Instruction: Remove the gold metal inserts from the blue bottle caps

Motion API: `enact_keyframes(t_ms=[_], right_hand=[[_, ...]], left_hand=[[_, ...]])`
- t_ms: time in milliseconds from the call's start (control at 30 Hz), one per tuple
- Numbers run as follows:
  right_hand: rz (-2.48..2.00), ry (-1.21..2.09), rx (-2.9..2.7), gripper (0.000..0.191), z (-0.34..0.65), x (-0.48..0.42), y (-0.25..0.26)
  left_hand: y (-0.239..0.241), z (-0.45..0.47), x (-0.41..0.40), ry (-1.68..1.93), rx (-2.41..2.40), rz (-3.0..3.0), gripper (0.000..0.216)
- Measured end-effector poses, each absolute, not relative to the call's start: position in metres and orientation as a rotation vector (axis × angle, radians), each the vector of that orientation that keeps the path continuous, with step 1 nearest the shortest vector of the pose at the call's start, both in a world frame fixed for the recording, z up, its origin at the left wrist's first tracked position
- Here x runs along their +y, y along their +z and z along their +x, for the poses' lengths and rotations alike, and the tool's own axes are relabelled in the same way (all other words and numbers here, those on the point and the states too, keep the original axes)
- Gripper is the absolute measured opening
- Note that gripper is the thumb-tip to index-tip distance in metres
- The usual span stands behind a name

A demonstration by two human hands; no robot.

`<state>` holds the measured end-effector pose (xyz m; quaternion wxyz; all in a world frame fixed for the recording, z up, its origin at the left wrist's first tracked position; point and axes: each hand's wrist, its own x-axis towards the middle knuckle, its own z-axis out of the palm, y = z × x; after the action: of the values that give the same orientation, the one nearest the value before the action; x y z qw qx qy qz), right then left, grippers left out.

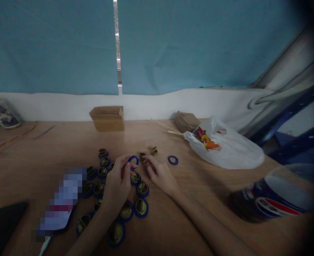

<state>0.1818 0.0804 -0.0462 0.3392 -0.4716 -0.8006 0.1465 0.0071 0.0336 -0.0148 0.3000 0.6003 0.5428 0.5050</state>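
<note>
Hanging behind the table, a blue sheet covers most of the wall. On the table's right side lies a white plastic bag; red and orange show at its left end, but whether that is print or contents I cannot tell. Near the right edge is a Pepsi cup, its contents unclear. A phone, its screen blurred, lies left of the hands. The left hand pinches a blue ring between thumb and fingers, above the table's middle. The right hand has bent fingers at a brass clip; whether they grip it I cannot tell. At the back stand a tub, far left, and a topless cardboard box, its inside mostly hidden. A brown packet sits behind the bag. Around the left hand and forearm lie discs, blue rims filled with brass. A spare ring lies right of the right hand; another clip sits just behind it.
</note>
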Motion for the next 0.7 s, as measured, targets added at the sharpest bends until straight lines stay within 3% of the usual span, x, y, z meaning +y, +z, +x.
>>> enact_keyframes(t_ms=[133,400,700], right_hand=[[-1.22,0.402,-2.08,0.033,0.181,0.08,-0.048],[-1.174,0.562,-1.973,0.017,0.179,0.066,-0.024],[-0.962,0.666,-2.084,0.042,0.177,0.052,-0.016]], left_hand=[[-0.014,0.006,0.035,1.339,1.425,1.572,0.022],[-0.012,0.01,0.034,1.338,1.303,1.492,0.021],[-0.016,0.009,0.042,1.309,1.159,1.204,0.02]])
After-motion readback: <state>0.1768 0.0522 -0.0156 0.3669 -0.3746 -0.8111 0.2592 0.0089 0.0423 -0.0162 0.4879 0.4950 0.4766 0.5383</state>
